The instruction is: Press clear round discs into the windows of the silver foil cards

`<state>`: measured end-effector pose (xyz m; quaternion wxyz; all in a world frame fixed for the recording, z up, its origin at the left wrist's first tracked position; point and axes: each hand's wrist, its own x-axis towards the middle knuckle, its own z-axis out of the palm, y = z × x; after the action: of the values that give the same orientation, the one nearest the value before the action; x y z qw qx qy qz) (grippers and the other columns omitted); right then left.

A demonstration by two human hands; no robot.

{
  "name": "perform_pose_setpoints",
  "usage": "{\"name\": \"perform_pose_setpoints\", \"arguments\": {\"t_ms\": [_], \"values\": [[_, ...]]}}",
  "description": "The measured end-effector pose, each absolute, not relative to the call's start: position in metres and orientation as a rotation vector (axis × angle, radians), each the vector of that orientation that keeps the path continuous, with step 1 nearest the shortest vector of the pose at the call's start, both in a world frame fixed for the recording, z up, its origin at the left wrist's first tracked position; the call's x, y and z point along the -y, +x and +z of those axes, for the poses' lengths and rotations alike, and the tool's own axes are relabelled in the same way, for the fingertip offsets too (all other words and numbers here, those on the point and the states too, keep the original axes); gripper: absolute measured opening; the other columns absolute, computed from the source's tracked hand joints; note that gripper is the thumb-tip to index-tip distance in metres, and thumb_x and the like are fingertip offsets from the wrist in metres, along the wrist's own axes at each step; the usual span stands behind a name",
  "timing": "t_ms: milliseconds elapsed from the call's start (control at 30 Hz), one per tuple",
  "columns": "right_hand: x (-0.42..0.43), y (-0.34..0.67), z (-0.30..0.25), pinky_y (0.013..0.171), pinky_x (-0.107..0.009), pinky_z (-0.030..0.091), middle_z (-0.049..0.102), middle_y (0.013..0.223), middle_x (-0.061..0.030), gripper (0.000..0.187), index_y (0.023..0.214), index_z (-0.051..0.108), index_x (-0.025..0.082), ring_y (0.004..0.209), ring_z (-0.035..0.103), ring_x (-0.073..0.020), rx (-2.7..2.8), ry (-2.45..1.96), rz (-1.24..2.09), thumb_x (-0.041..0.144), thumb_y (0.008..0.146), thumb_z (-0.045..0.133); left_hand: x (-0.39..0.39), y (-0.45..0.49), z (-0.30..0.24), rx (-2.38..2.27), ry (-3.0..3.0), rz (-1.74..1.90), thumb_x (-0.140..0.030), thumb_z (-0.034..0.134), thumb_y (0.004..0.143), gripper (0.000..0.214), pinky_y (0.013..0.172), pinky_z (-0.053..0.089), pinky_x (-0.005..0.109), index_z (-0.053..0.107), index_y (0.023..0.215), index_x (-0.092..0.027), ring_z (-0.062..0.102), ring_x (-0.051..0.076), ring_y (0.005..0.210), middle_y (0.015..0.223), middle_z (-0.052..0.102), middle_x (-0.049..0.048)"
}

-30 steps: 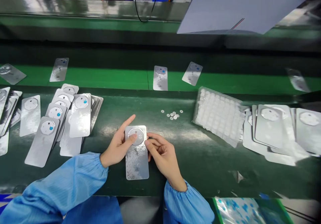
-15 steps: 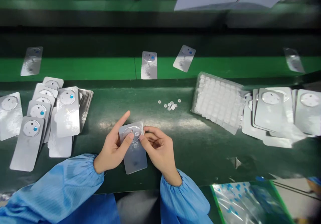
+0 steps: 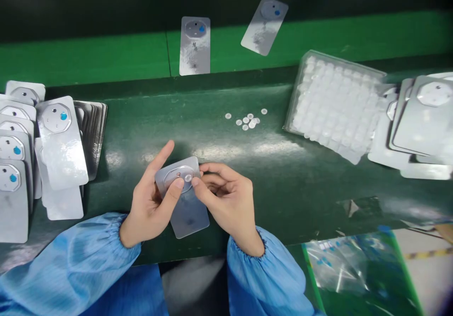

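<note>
My left hand (image 3: 150, 198) grips a grey plastic plate (image 3: 184, 200) with an octagonal raised area near its top, thumb pressed on its face and forefinger stretched out. My right hand (image 3: 222, 198) pinches a tiny clear round disc (image 3: 188, 178) against that octagon, fingers curled. The plate is tilted over the dark green bench (image 3: 247, 174). Several loose small white discs (image 3: 247, 119) lie on the bench beyond my hands.
A clear blister tray (image 3: 332, 103) of small parts sits at the right, beside stacked grey plates (image 3: 421, 122). More plates with blue dots (image 3: 60, 141) are piled at the left. Two plates (image 3: 194, 45) (image 3: 264, 23) lie on the green belt behind. A plastic bag (image 3: 350, 269) lies lower right.
The view has tipped down and closer. The plate has tilted leftward in my left hand, and my right fingertips have come onto the octagon with the small disc.
</note>
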<state>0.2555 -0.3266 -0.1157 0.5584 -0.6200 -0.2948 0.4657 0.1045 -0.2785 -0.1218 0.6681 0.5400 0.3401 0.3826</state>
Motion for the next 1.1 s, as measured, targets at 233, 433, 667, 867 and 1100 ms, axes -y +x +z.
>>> {"name": "perform_pose_setpoints", "arguments": {"t_ms": [233,433,667,867,1100], "values": [[0.3265,0.2559,-0.1169,0.054,-0.024,0.057,0.076,0.067,0.0012,0.015,0.091,0.073,0.021,0.055,0.067,-0.0138,0.698,-1.467,1.099,0.03,0.081,0.08,0.2786,0.1061,-0.1196,-0.796,1.178,0.865,-0.025,0.066,0.1,0.063,0.062,0.058,0.018,0.043,0.158,-0.03,0.064,0.009,0.064,0.087,0.073,0.0014],[0.3297,0.2575,-0.1191,0.059,-0.026,0.062,0.08,0.075,-0.0019,0.015,0.099,0.075,0.021,0.063,0.074,-0.0168,0.682,-1.422,1.111,0.032,0.088,0.076,0.2773,0.1084,-0.1152,-0.776,1.122,0.868,-0.022,0.064,0.101,0.063,0.066,0.059,0.019,0.04,0.159,-0.03,0.067,0.01,0.072,0.097,0.076,0.0035],[0.328,0.2546,-0.1165,0.058,-0.023,0.061,0.077,0.07,0.0021,0.018,0.097,0.074,0.022,0.058,0.07,-0.0136,0.715,-1.432,1.07,0.022,0.08,0.079,0.2795,0.1091,-0.1174,-0.792,1.149,0.886,-0.023,0.064,0.1,0.063,0.069,0.06,0.02,0.041,0.159,-0.028,0.068,0.011,0.074,0.096,0.076,0.003],[0.3239,0.2522,-0.114,0.055,-0.024,0.06,0.077,0.071,0.0016,0.018,0.093,0.074,0.022,0.057,0.07,-0.0144,0.678,-1.464,1.099,0.024,0.077,0.082,0.2831,0.1093,-0.1223,-0.847,1.205,0.942,-0.021,0.064,0.1,0.063,0.077,0.062,0.023,0.042,0.159,-0.03,0.069,0.012,0.077,0.093,0.075,0.0018],[0.3242,0.257,-0.1144,0.064,-0.029,0.064,0.08,0.078,-0.0022,0.021,0.1,0.075,0.021,0.069,0.076,-0.0193,0.654,-1.396,1.202,0.033,0.083,0.082,0.2822,0.1104,-0.1204,-0.846,1.159,0.987,-0.021,0.064,0.1,0.064,0.073,0.063,0.025,0.041,0.159,-0.03,0.072,0.013,0.077,0.094,0.077,0.0023]]}}
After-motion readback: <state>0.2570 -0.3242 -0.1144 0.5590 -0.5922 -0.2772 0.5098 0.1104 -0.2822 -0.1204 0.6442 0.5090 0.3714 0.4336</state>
